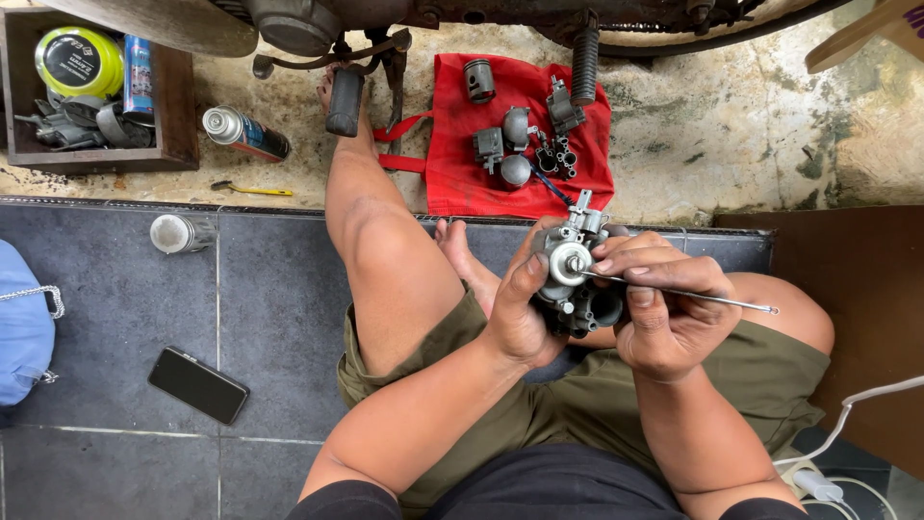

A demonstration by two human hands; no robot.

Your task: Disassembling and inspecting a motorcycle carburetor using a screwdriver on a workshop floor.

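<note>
A floor of dark grey tiles (125, 289) is seen from above, ending at a strip of rough, stained concrete (731, 125) along the top. On the concrete a red cloth (452, 183) is spread, and small grey engine parts (515, 144) are laid out on it. The underside of a motorcycle (462, 14) crosses the top edge, with a black foot peg (344, 101) hanging down. At top left a wooden box (178, 106) holds a yellow-lidded tin and rags; a spray can (245, 133) lies just beside it, and a yellow-handled tool (252, 189) lies near the tile edge. A small metal can (178, 233) and a black phone (198, 385) rest on the tiles, well apart. A blue bag (21, 323) is seen at the left edge, and a white charger cable (847, 414) at lower right.

The person is seated on the floor in olive shorts, one leg stretched toward the cloth. A grey carburettor (573, 279) is held above the lap. The left hand (520, 313) is wrapped around its left side, thumb laid along the body, fingers closed behind it. The right hand (664, 308) is curled at its right side, and a thin metal rod (688, 294) is pinched under the thumb and fingers, its tip set against the round end of the carburettor, its other end pointing out to the right.
</note>
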